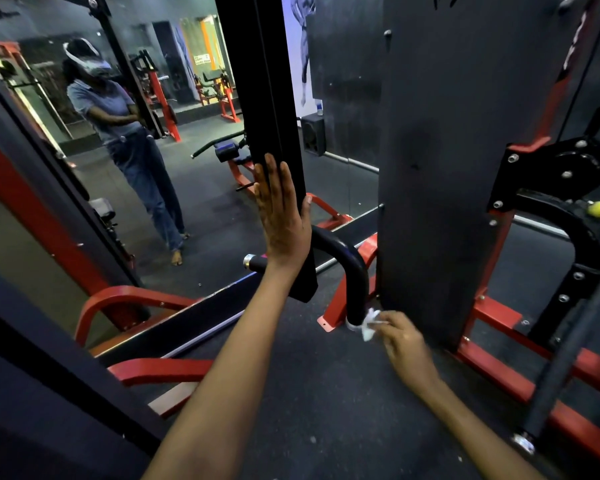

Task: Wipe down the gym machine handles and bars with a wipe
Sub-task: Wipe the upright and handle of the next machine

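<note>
Fingers of my left hand (282, 209) lie straight and flat against the black post (264, 98), gripping nothing. Next comes the curved black handle (352, 271), bending downward. At its lower end my right hand (404, 344) pinches the white wipe (370, 323) in curled fingertips, pressing it against the handle's tip.

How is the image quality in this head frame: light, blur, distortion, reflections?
Head view: dim gym light, dark machine surfaces lose detail. Wide-angle bending curves the black upright and frame edges. The right hand and the wipe at the curved handle's end are slightly motion-blurred; the left hand, flat on the upright, is sharp. The mirror reflects the person and room.
</note>
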`<action>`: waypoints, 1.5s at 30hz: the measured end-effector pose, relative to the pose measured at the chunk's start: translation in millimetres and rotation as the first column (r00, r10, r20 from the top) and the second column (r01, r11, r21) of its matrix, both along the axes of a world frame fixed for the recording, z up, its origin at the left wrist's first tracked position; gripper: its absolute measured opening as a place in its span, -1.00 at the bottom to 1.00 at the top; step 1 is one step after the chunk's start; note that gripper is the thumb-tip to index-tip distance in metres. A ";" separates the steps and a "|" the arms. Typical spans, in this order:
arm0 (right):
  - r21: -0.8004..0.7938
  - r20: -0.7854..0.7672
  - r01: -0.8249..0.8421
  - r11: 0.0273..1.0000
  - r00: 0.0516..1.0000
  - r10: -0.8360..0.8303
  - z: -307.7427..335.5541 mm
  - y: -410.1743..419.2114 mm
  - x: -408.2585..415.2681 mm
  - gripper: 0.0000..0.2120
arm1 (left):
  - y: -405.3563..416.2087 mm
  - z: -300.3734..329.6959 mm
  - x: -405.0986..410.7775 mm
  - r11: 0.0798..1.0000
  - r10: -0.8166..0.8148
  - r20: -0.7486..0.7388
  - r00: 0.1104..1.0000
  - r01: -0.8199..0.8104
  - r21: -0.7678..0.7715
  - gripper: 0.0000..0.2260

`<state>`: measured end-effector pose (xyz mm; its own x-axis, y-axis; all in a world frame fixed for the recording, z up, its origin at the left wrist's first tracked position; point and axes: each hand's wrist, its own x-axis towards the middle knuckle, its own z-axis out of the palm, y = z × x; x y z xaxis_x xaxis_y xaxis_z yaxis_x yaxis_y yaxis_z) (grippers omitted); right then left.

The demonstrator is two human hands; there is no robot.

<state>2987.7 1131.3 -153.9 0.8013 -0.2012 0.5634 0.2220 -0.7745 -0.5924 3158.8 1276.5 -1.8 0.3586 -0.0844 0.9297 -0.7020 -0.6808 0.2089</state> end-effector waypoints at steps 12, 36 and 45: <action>0.726 -0.073 0.082 0.683 0.996 -0.042 25.7 21.1 21.4 -0.63 | 5.4 -0.7 -1.8 1.000 -0.021 0.020 1.000 0.021 -0.004 -0.20; -0.040 0.173 -0.162 0.986 0.971 0.167 155.0 22.3 46.1 -0.89 | 27.0 -4.3 0.7 0.976 -0.200 0.041 0.979 0.196 0.092 -0.32; -0.329 0.010 -0.416 0.848 0.896 0.443 105.8 13.8 27.9 -0.71 | 31.5 -5.1 2.5 0.969 -0.221 0.035 0.975 0.216 0.118 -0.31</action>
<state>3015.5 1145.1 -48.1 0.7146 0.3485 0.6066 0.6126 -0.7303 -0.3022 3161.3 1308.0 -6.9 0.2753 -0.2610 0.9253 -0.8435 -0.5272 0.1023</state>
